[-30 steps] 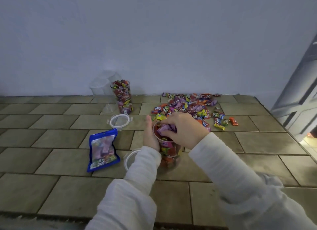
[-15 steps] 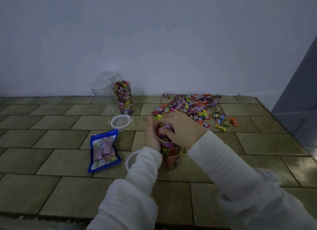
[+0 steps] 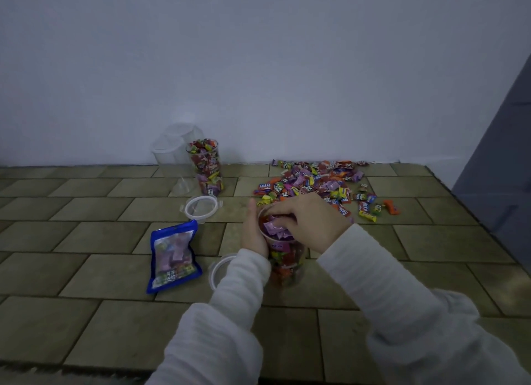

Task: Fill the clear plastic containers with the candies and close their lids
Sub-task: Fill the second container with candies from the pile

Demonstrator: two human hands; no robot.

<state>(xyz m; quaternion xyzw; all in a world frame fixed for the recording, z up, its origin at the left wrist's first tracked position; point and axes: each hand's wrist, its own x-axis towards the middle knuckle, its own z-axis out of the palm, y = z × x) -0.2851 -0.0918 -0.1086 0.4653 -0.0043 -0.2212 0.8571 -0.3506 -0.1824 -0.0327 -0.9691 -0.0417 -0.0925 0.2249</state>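
Observation:
A clear plastic container, nearly full of wrapped candies, stands on the tiled floor in front of me. My left hand grips its left side near the rim. My right hand reaches over the open mouth, fingers curled down onto the purple candies at the top. A round lid lies just left of this container, partly hidden by my left sleeve. Farther back stands a second container full of candies, with another lid lying before it. A heap of loose candies lies by the wall.
A blue candy bag lies flat to the left. Two empty clear containers stand against the white wall behind the full one. A dark door or panel rises at the right edge.
My right hand has pressed a little further over the container's mouth, onto the candies. My left hand keeps its hold and the container has not moved.

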